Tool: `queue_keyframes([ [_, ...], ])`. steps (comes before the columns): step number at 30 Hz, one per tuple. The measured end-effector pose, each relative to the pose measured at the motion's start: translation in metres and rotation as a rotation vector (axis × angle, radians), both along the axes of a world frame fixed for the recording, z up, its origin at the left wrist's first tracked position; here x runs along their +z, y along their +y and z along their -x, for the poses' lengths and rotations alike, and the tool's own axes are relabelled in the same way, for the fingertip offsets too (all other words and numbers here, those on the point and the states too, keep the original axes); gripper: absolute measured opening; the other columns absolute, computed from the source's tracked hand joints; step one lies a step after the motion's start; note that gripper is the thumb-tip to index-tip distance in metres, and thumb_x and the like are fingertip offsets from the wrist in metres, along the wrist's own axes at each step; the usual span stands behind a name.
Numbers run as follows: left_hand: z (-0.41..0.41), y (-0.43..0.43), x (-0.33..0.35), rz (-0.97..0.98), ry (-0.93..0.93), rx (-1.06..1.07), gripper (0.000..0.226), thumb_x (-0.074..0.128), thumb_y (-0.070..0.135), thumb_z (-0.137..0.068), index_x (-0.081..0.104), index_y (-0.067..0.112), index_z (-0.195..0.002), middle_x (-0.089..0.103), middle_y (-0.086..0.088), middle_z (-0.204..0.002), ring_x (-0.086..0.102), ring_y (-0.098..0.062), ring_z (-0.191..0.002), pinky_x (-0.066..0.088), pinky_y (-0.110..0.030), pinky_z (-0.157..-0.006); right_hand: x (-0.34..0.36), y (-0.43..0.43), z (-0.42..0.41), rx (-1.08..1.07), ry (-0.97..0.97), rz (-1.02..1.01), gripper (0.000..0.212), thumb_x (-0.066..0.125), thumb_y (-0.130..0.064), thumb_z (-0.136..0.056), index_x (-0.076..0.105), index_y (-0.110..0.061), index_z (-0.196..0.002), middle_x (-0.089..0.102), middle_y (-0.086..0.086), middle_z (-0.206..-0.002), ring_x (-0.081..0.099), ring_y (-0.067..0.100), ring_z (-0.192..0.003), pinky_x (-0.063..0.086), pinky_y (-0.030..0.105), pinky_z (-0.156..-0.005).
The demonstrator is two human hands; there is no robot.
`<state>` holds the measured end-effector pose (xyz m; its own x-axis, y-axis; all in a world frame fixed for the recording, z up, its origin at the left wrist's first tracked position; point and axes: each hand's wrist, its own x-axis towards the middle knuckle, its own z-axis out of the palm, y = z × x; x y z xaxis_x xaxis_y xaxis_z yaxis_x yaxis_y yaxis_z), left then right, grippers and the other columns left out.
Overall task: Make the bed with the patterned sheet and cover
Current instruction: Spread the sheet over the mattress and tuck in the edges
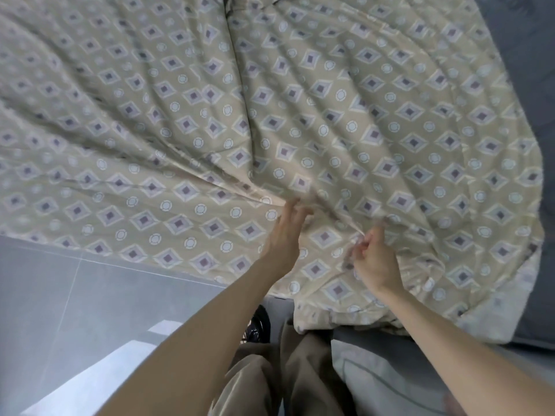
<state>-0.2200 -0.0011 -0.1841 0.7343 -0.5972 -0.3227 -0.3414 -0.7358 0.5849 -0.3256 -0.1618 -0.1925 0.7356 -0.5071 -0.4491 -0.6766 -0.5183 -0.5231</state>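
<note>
A beige patterned cover (210, 121) with purple diamonds and pale circles spreads across most of the view, creased into folds that run toward my hands. My left hand (285, 232) reaches into the gathered folds near the cover's near edge, and its fingertips pinch the fabric. My right hand (374, 259) is curled around a bunched fold of the same cover just to the right. The cover's right edge hangs over a dark grey mattress (528, 55). What lies under the cover is hidden.
Grey tiled floor (60, 295) lies at the lower left, with bright light patches on it. A light grey pillow (387, 382) sits at the lower right beside my legs. A dark shoe (258, 325) shows below the cover's edge.
</note>
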Motion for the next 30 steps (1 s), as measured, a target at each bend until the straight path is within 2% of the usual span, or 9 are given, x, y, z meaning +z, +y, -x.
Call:
queue_keyframes([
  [3,0.023,0.027,-0.004,-0.082,-0.014,0.026,0.052,0.048,-0.01,-0.084,0.044,0.019,-0.127,0.035,0.0,-0.134,0.05,-0.019,-0.105,0.042,-0.028,-0.06,0.003,0.018,0.024,0.375,-0.133,0.14,0.023,0.057,0.001,-0.074,0.039,-0.014,-0.078,0.043,-0.001,-0.073,0.044,0.017,-0.064,0.035,0.029,-0.053],
  [6,0.04,0.056,-0.008,-0.171,0.006,0.049,0.036,0.049,0.009,-0.091,0.046,0.016,-0.125,0.042,-0.002,-0.124,0.046,-0.022,-0.109,0.048,-0.033,-0.075,-0.003,0.034,0.046,0.62,-0.121,0.262,0.033,0.067,0.001,-0.055,0.045,-0.016,-0.073,0.044,-0.004,-0.074,0.047,0.019,-0.065,0.034,0.025,-0.053],
  [11,0.056,0.073,-0.008,-0.272,-0.017,-0.057,0.043,0.057,0.024,-0.08,0.044,0.019,-0.121,0.038,-0.001,-0.121,0.039,-0.022,-0.105,0.041,-0.03,-0.086,-0.007,0.054,0.065,0.662,0.03,0.338,0.047,0.078,0.001,-0.052,0.056,-0.017,-0.089,0.052,-0.001,-0.087,0.054,0.019,-0.075,0.047,0.029,-0.054],
  [15,0.058,0.075,-0.01,-0.305,-0.096,-0.219,0.045,0.061,0.036,-0.084,0.045,0.016,-0.122,0.04,-0.002,-0.124,0.04,-0.024,-0.11,0.042,-0.034,-0.09,-0.007,0.057,0.063,0.688,0.079,0.426,0.052,0.088,0.003,-0.03,0.059,-0.014,-0.07,0.056,0.0,-0.072,0.057,0.018,-0.059,0.037,0.024,-0.042],
  [17,0.055,0.075,-0.01,-0.303,-0.132,-0.255,0.037,0.061,0.029,-0.089,0.05,0.013,-0.121,0.044,-0.002,-0.124,0.043,-0.024,-0.112,0.043,-0.034,-0.09,-0.009,0.054,0.063,0.712,0.125,0.419,0.044,0.09,-0.001,-0.037,0.06,-0.013,-0.066,0.058,0.0,-0.067,0.058,0.018,-0.056,0.034,0.022,-0.043],
  [20,0.052,0.073,-0.012,-0.313,-0.159,-0.32,0.022,0.061,0.018,-0.09,0.061,0.012,-0.111,0.053,-0.003,-0.116,0.047,-0.023,-0.11,0.042,-0.032,-0.086,-0.012,0.049,0.068,0.695,0.135,0.366,0.023,0.084,-0.003,-0.064,0.062,-0.007,-0.07,0.06,0.006,-0.068,0.059,0.025,-0.056,0.043,0.028,-0.046],
  [25,0.059,0.078,-0.014,-0.286,-0.078,-0.247,0.012,0.059,0.009,-0.09,0.065,0.014,-0.098,0.06,-0.004,-0.102,0.056,-0.024,-0.098,0.037,-0.026,-0.073,-0.001,0.051,0.069,0.742,0.228,0.37,0.034,0.08,0.001,-0.064,0.051,-0.014,-0.056,0.042,-0.004,-0.052,0.046,0.015,-0.043,0.024,0.019,-0.042],
  [28,0.064,0.078,-0.012,-0.323,-0.023,-0.246,0.011,0.061,0.011,-0.087,0.069,0.013,-0.095,0.06,-0.007,-0.102,0.061,-0.026,-0.093,0.038,-0.025,-0.071,0.0,0.045,0.084,0.776,0.416,0.307,0.043,0.055,0.003,-0.081,0.029,-0.019,-0.055,0.023,-0.004,-0.056,0.027,0.012,-0.048,0.027,0.025,-0.049],
  [30,0.068,0.077,-0.011,-0.369,-0.016,-0.29,0.011,0.061,0.011,-0.087,0.07,0.012,-0.094,0.062,-0.006,-0.102,0.063,-0.024,-0.09,0.039,-0.024,-0.069,0.003,0.044,0.092,0.763,0.463,0.291,0.044,0.052,0.004,-0.082,0.027,-0.018,-0.053,0.025,-0.003,-0.056,0.029,0.013,-0.047,0.032,0.026,-0.053],
])
